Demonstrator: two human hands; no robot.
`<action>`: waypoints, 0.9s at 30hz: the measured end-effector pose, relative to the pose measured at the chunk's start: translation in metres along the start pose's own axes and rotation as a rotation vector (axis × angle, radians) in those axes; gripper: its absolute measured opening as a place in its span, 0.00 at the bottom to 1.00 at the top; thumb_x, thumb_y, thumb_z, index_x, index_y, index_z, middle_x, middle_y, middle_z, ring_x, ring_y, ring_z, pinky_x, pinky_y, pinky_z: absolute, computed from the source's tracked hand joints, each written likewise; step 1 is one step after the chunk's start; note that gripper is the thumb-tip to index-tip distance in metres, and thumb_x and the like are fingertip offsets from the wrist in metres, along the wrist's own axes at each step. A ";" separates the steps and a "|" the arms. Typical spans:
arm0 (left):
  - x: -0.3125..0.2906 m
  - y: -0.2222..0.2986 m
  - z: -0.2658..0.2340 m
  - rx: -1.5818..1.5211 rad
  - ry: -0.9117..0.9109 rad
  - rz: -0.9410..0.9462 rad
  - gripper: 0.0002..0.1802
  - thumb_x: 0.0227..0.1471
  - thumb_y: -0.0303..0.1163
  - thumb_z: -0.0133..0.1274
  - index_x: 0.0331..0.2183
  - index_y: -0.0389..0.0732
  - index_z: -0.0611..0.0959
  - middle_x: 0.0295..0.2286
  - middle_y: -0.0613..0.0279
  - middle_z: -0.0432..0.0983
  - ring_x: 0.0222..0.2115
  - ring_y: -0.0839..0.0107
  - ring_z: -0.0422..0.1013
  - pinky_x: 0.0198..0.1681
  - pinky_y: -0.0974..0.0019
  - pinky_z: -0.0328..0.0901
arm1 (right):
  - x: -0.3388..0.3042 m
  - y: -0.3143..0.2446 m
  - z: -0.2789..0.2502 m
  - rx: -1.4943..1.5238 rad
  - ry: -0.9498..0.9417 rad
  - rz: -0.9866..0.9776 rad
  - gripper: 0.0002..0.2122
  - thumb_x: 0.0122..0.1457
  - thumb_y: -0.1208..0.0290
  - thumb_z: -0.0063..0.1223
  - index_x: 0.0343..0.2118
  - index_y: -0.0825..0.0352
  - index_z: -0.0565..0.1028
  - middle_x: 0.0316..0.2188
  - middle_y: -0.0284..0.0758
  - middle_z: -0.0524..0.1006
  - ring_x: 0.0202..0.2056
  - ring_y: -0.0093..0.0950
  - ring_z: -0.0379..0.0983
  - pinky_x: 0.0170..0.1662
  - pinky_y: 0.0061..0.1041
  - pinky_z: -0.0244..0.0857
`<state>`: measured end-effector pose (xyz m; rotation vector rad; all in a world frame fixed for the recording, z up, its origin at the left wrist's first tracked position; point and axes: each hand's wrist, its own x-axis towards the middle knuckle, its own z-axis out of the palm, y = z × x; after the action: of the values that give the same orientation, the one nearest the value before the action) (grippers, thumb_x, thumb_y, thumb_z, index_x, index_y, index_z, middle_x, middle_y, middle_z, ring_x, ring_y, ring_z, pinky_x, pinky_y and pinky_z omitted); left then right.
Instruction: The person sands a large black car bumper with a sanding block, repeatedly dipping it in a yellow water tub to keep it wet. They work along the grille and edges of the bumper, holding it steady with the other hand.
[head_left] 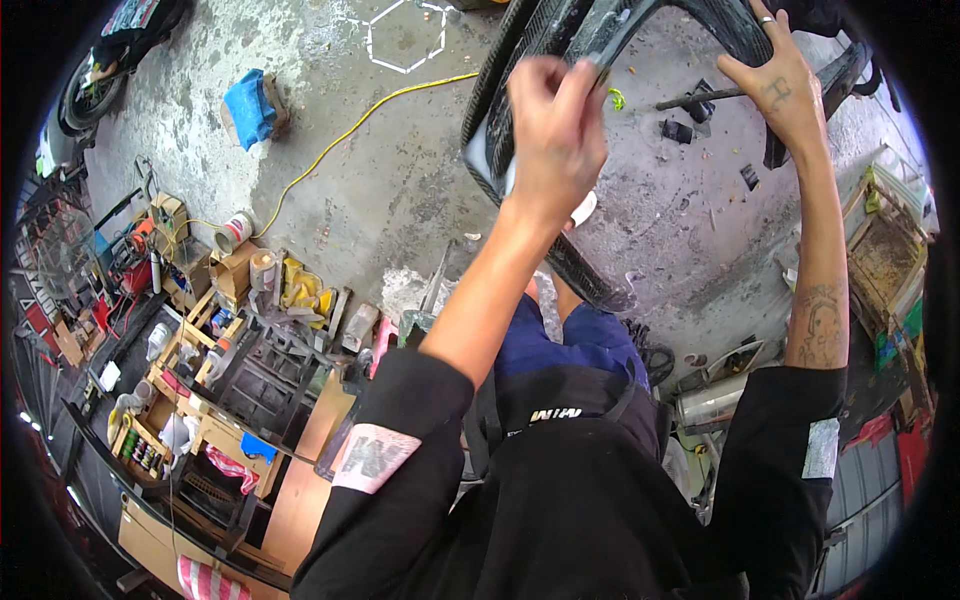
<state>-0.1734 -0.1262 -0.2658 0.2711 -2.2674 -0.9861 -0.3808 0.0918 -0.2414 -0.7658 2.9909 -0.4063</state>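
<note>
A black, glossy frame-like part with a carbon-fibre weave (732, 30) hangs in front of me at the top of the view and runs out of the picture. My left hand (562, 125) is at its left side, fingers pinched together against a strut, slightly blurred. Whatever sits between those fingertips is too small to make out. Around the right upper edge of the part my right hand (785, 90) is closed, thumb on the near side, a ring on one finger. White residue shows on the part's lower left corner.
A yellow cord (340, 138) crosses the concrete floor. Left of it lies a blue bag (250, 108). At lower left stands a cluttered wooden rack (215, 425) with cans and tools. A framed panel (888, 245) leans at the far right, and black scraps (677, 131) litter the floor.
</note>
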 end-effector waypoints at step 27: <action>-0.084 0.005 -0.052 -0.048 -0.092 -0.153 0.16 0.52 0.16 0.62 0.45 0.35 0.84 0.40 0.52 0.76 0.40 0.55 0.72 0.45 0.56 0.67 | 0.004 0.013 -0.007 0.096 -0.044 0.022 0.47 0.48 0.51 0.69 0.73 0.28 0.57 0.70 0.60 0.58 0.68 0.51 0.63 0.65 0.38 0.64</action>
<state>-0.0754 -0.1179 -0.2753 0.3902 -2.3292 -1.1513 -0.3907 0.1027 -0.2383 -0.7231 2.9115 -0.5208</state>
